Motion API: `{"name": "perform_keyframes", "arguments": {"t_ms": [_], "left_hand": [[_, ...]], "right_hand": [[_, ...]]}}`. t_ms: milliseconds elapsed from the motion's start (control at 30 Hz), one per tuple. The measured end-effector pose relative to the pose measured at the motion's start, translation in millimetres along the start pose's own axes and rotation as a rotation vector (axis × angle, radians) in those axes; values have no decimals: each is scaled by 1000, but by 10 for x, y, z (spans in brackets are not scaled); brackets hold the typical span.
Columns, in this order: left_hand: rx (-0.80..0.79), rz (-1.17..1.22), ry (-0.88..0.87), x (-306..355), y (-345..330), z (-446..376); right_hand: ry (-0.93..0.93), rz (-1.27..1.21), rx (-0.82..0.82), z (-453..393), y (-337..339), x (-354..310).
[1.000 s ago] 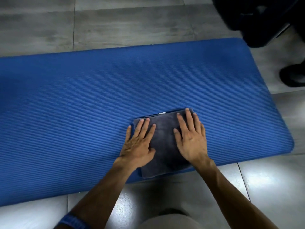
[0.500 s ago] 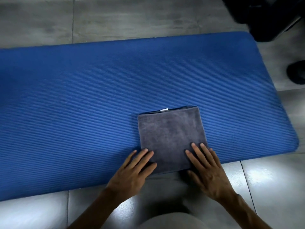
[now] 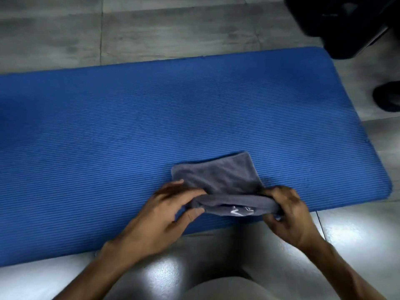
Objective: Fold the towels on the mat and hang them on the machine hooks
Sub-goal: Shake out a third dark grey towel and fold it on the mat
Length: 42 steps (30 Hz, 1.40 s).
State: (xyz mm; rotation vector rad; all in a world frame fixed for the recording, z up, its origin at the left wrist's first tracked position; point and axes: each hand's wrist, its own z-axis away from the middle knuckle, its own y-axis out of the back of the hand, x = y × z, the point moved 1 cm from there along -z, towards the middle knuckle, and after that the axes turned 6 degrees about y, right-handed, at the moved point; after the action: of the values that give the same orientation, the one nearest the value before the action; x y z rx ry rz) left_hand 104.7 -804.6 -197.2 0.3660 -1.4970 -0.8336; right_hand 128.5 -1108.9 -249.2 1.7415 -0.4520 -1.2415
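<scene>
Nearest the camera, a pale rounded shape (image 3: 218, 289), likely the person's knee, sits at the bottom edge over glossy floor tiles (image 3: 162, 271) that catch a bright reflection. Just beyond, both hands hold the near edge of a grey towel (image 3: 218, 176) raised off the blue mat (image 3: 108, 137). The left hand (image 3: 164, 215) pinches the towel's left end between thumb and fingers; the right hand (image 3: 287, 215) has its fingers curled round the right end. The lifted edge forms a thick fold between them, with pale lettering partly visible on its underside, too blurred to read. The rest of the towel lies flat on the mat, near its front right part. Past the mat lies grey tiled floor (image 3: 173, 31). A dark bulky object (image 3: 346, 24) fills the far right corner, and another dark shape (image 3: 387, 98) sits at the right edge; neither is clear enough to identify.
</scene>
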Motion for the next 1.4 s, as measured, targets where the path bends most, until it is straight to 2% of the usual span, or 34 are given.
{"name": "perform_keyframes", "arguments": {"t_ms": [133,200,267,333,367,400,433,500,567,667,733,800,900,967,1000,1067,1133,1267,1400], "left_hand": [[-56,658,315,-7,350,6],[-19,822,459,-146,379,-58],[36,955,640,-280,317,-136],[95,1007,787,-459,161,-226],[144,905,852,-586,68,-247],[186,684,885,-701,-24,-250],[205,365,842,-807,-102,-241],[173,-147,565,-886,-278,-174],[64,-372,308,-843,-523,-72],[-54,-560,203,-768,-792,111],[-19,-546,236,-782,-850,210],[107,-408,322,-732,-881,272],[378,180,706,-604,-922,307],[401,441,949,-611,-938,300],[378,493,981,-639,-932,299],[342,540,951,-679,-888,312],[327,564,841,-634,-818,285],[305,503,582,-441,-573,163],[302,444,603,-332,-114,91]], "right_hand": [[-153,-529,6,-273,517,-239],[-198,-747,-25,-503,598,-232],[-310,-842,-82,-760,484,-174],[-467,-856,-89,-969,225,-73],[-559,-796,-70,-1036,73,-17],[-640,-646,-52,-1073,-70,40],[-662,-421,-22,-1085,-170,51],[-516,-91,89,-1007,-309,-56],[-299,34,104,-821,-485,-245],[-52,233,-106,-433,-798,-384],[-13,346,-194,-220,-912,-275],[-78,429,-190,-131,-924,-178],[-77,434,-107,-207,-899,-283],[-22,378,-74,-378,-871,-414],[11,318,-82,-497,-857,-459],[103,161,-195,-813,-823,-545],[183,1,-379,-1170,-775,-645],[-73,-407,-718,-1870,-514,-762],[-35,-363,-749,-2160,139,-878]]}}
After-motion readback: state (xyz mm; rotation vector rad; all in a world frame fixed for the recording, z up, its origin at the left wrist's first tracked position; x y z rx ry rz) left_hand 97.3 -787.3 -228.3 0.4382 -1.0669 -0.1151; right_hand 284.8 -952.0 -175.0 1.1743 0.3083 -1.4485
